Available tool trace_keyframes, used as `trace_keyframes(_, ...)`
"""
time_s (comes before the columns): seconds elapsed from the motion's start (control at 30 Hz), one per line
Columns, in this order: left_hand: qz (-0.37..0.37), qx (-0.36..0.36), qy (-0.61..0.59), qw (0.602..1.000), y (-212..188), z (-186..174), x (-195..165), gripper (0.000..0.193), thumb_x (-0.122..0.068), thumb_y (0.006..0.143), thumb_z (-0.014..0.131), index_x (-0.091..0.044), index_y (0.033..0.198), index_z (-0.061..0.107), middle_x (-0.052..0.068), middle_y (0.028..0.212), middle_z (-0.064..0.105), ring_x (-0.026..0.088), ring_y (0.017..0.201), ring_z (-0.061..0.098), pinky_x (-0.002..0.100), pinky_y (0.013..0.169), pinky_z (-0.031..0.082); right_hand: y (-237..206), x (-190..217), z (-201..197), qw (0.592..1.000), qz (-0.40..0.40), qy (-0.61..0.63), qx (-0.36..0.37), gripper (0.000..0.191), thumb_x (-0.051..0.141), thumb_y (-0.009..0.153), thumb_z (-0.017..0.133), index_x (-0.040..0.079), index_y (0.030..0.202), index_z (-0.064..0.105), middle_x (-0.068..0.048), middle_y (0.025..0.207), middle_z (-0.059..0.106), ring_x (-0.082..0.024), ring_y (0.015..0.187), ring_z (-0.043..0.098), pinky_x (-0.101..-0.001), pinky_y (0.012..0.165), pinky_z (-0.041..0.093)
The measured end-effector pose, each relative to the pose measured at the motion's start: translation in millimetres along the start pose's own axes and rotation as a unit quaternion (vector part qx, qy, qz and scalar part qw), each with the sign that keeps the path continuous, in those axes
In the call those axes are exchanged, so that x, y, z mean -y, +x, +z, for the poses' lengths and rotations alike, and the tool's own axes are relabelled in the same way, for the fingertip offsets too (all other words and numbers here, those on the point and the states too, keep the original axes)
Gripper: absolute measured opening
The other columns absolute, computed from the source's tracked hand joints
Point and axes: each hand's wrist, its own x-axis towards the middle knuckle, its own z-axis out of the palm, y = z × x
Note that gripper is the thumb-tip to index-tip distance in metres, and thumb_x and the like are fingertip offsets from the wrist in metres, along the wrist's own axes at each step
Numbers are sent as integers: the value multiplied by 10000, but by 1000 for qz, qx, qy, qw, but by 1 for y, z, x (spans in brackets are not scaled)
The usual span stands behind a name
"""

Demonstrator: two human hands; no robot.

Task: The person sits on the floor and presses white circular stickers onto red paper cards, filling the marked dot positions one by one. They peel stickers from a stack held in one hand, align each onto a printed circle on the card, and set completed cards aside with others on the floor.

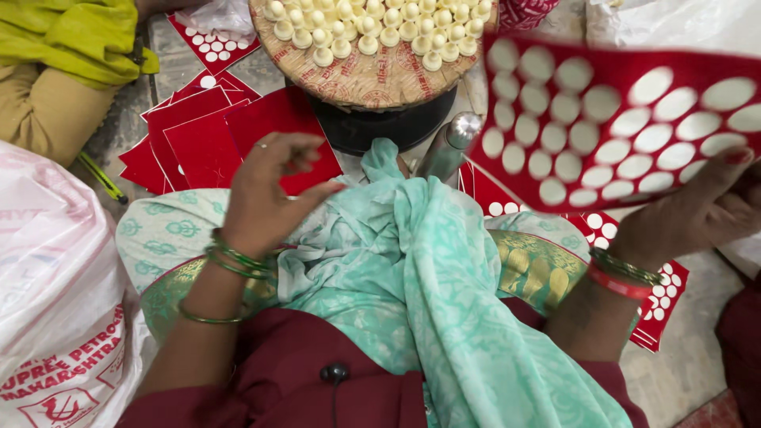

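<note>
My right hand [697,208] holds up a red card [614,119] punched with several round holes, gripping its lower right edge; the card is blurred. My left hand [265,194] hovers over my left knee, fingers curled, holding nothing that I can see. It sits just in front of a pile of plain red cards [198,139] on the floor. Ahead of me a round woven tray [372,75] carries several small cream-coloured cone-shaped pieces [372,28] in rows. A light green patterned cloth [428,269] drapes across my lap.
A steel bottle [452,143] stands by the tray's dark base [380,123]. More punched red cards [658,297] lie under my right wrist and at the back left [214,43]. A white printed sack [59,293] sits at my left. Another person in yellow-green cloth [71,40] sits far left.
</note>
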Motion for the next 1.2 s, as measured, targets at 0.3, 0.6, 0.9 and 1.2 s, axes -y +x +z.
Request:
trace_keyframes(0.3,232,43,48,971,11,60,-76,792,-412,730,845,31,1312,541,185,1250,605,378,1156,591,500,1072,373,-25,52,-15,971,12,92,219,274,117,1058,805,-17,1029,568,-76,891,633,-120,727,542,-243,652,414)
trace_keyframes(0.6,228,28,65,971,17,86,-72,276,-173,832,826,-63,1014,650,80,939,629,290,921,638,433,760,486,-1,88,-50,932,149,-38,328,471,144,722,888,30,1011,534,-30,938,683,-65,868,671,-241,782,561)
trace_keyframes(0.9,285,32,29,957,31,108,-104,212,-150,880,797,-93,990,625,61,1002,665,265,983,656,422,829,499,8,50,-130,972,81,-81,204,357,-130,1026,817,10,1112,500,-92,1106,659,-106,985,636,-247,913,536)
trace_keyframes(1.2,291,71,143,944,58,58,-106,197,-101,934,729,-106,1127,686,116,893,695,309,830,700,451,727,540,11,60,-67,965,34,19,259,488,-77,952,869,-4,1207,460,-121,1120,626,-156,1021,645,-294,938,563)
